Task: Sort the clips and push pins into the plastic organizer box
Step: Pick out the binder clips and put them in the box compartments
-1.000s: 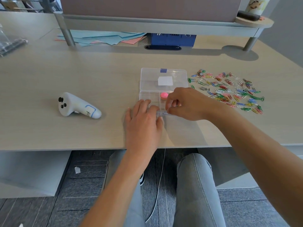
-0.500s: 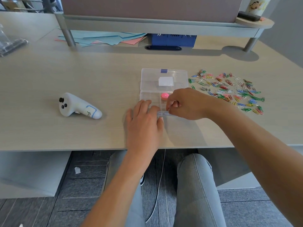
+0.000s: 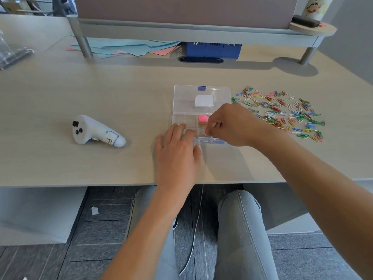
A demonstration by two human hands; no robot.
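Sorting clips into the organizer box on the worktop.

Left hand lies flat, fingers straight, steadying the organizer box; right hand pinches something small over its near compartments. Beyond, a pink push pin; the paper clips lie spread rightward, nearer the right hand, open worktop between.

Single head view, looking forward-down, close over desk edge.

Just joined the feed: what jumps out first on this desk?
The bright scatter of coloured paper clips right of the clear organizer box. Both hands work at the box: left hand flat on its near-left corner, right hand curled over the compartments beside a pink item.
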